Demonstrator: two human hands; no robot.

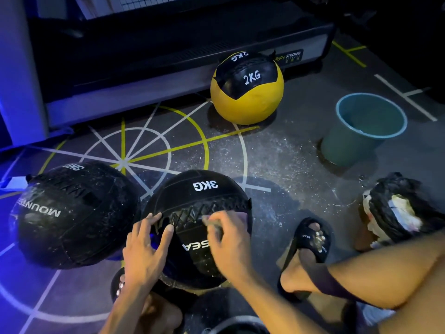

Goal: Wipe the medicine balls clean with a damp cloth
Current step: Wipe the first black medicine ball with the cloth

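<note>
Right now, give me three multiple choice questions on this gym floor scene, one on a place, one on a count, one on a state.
1. Where is the bucket?
A. right of the yellow ball
B. left of the dusty black ball
C. on a shelf

2. How many medicine balls show?
A. one
B. three
C. five

3. What is the right hand doing?
A. hanging idle
B. holding a cloth on the 3KG ball
C. lifting the bucket

A: it stands on the floor rightward.
B: two black, one yellow.
B: its fingers curl on it at the lacing.
</note>
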